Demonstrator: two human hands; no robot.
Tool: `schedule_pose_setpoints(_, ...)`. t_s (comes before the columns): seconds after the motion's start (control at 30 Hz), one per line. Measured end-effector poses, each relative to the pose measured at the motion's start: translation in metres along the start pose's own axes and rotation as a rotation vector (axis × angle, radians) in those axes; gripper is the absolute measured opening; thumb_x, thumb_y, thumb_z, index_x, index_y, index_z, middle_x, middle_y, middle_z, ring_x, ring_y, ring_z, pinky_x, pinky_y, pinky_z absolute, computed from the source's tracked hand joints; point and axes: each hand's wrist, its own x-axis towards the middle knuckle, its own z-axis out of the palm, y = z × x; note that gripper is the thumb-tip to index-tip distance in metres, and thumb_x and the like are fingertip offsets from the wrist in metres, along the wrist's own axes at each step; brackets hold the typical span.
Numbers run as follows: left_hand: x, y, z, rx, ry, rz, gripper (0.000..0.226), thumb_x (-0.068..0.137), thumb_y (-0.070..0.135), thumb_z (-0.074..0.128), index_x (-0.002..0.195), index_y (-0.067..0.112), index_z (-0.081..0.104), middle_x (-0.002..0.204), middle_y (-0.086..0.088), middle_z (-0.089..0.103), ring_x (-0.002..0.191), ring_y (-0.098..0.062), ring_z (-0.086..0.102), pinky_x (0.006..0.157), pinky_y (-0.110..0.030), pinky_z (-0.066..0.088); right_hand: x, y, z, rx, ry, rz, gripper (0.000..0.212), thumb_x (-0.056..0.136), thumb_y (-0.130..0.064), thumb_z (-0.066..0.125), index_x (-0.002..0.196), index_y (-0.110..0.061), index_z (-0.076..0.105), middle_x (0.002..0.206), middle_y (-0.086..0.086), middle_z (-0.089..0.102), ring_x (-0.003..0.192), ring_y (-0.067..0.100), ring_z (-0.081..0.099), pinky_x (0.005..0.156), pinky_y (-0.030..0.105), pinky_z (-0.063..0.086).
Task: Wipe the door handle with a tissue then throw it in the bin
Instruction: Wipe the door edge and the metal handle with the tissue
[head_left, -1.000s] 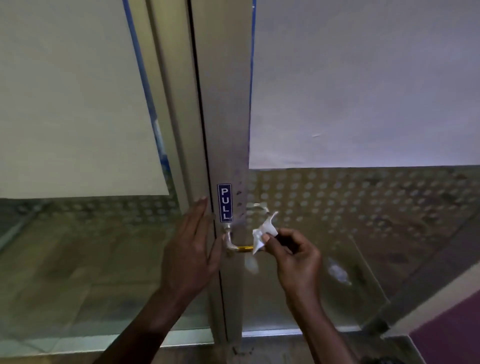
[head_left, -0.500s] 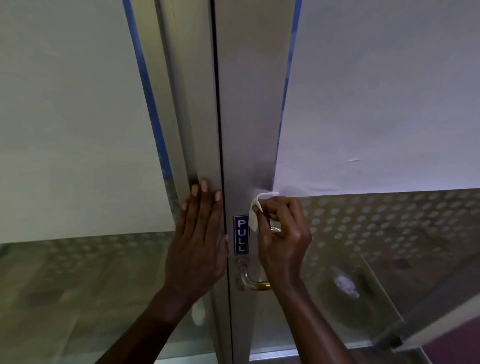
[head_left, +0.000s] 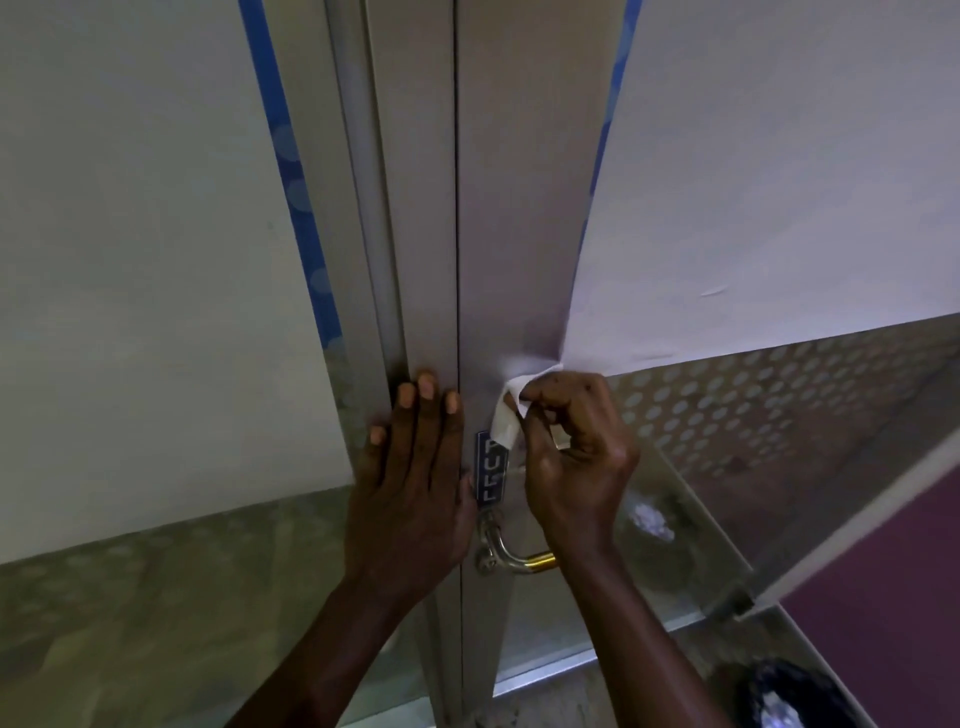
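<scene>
My right hand (head_left: 571, 457) still pinches tissue (head_left: 506, 421) at handle (head_left: 511, 556) top, overlapping PULL sign (head_left: 491, 475); left hand (head_left: 415, 478) flat, unchanged; bin (head_left: 789, 696) lower right.

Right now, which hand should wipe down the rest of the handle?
The right hand. It already pinches the tissue near the handle's top, above the lower bend of the door handle. The left hand lies flat against the door frame, empty.

Dim, flat indoor light with a grey-purple cast. The PULL sign (head_left: 491, 467) is smeared, perhaps by motion blur. Straight door edges bow outward near the sides.
</scene>
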Motion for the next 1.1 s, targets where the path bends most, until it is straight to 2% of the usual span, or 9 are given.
schedule_pose_setpoints(0.17,-0.003,0.003,0.004,0.024,0.017,-0.001,0.112,0.091,0.034,0.068,0.170,0.008,-0.007,0.179,-0.014,-0.019,0.168,-0.028,-0.014,0.136,-0.046,-0.011,-0.026,0.022,-0.009,-0.045,-0.037,0.083,0.033,0.077,0.028,0.072,0.080,-0.004,0.076,0.089,0.005,0.068,0.085,0.020,0.069,0.073,0.026,0.050)
schedule_pose_setpoints(0.27,-0.002,0.003,0.003,0.016,0.016,-0.006,0.111,0.091,0.034,0.068,0.170,0.008,-0.006,0.179,-0.013,-0.019,0.168,-0.028,-0.013,0.136,-0.046,-0.011,-0.022,0.019,-0.013,-0.047,-0.048,0.131,0.032,0.080,0.026,0.074,0.082,-0.006,0.075,0.089,0.002,0.069,0.084,0.014,0.068,0.071,0.024,0.050)
schedule_pose_setpoints(0.43,-0.001,0.003,0.003,0.023,0.025,-0.012,0.107,0.093,0.036,0.063,0.170,0.008,-0.006,0.179,-0.013,-0.019,0.168,-0.028,-0.014,0.136,-0.046,-0.011,0.018,0.001,-0.010,0.027,-0.013,0.039,0.027,0.081,0.023,0.075,0.085,-0.004,0.077,0.093,0.005,0.070,0.087,0.016,0.070,0.072,0.027,0.057)
schedule_pose_setpoints(0.57,-0.001,0.003,0.003,0.031,0.008,-0.024,0.111,0.092,0.036,0.067,0.170,0.009,-0.007,0.179,-0.013,-0.019,0.168,-0.028,-0.014,0.136,-0.046,-0.011,-0.006,0.016,-0.011,-0.083,-0.081,-0.013,0.029,0.076,0.026,0.073,0.079,-0.002,0.075,0.088,0.003,0.068,0.083,0.011,0.066,0.074,0.017,0.048)
schedule_pose_setpoints(0.7,-0.001,0.004,0.001,0.035,0.014,-0.027,0.112,0.091,0.035,0.068,0.170,0.009,-0.007,0.179,-0.012,-0.019,0.168,-0.027,-0.014,0.136,-0.045,-0.011,-0.047,0.036,-0.013,-0.181,-0.156,0.123,0.035,0.073,0.027,0.075,0.077,-0.008,0.074,0.085,-0.004,0.064,0.079,0.003,0.061,0.070,0.011,0.043)
schedule_pose_setpoints(0.8,-0.001,0.004,0.001,0.039,0.006,-0.026,0.113,0.091,0.036,0.068,0.170,0.009,-0.008,0.178,-0.012,-0.020,0.168,-0.027,-0.015,0.136,-0.045,-0.012,-0.039,0.030,-0.015,-0.147,-0.138,0.152,0.033,0.077,0.023,0.077,0.082,-0.010,0.076,0.087,-0.002,0.067,0.079,0.005,0.063,0.070,0.012,0.045)
schedule_pose_setpoints(0.97,-0.001,0.005,0.002,0.048,-0.002,-0.028,0.113,0.091,0.038,0.068,0.170,0.009,-0.008,0.178,-0.012,-0.021,0.167,-0.027,-0.016,0.135,-0.045,-0.013,-0.002,0.010,-0.012,-0.030,-0.055,0.077,0.027,0.082,0.021,0.073,0.084,-0.005,0.077,0.091,0.001,0.069,0.085,0.010,0.068,0.073,0.019,0.051)
schedule_pose_setpoints(1.1,-0.002,0.004,0.003,0.062,-0.020,-0.030,0.112,0.092,0.039,0.066,0.170,0.008,-0.008,0.178,-0.013,-0.021,0.167,-0.027,-0.016,0.135,-0.045,-0.014,-0.029,0.029,-0.011,-0.156,-0.122,0.063,0.031,0.078,0.024,0.072,0.079,-0.007,0.074,0.086,0.000,0.065,0.079,0.009,0.063,0.067,0.017,0.047)
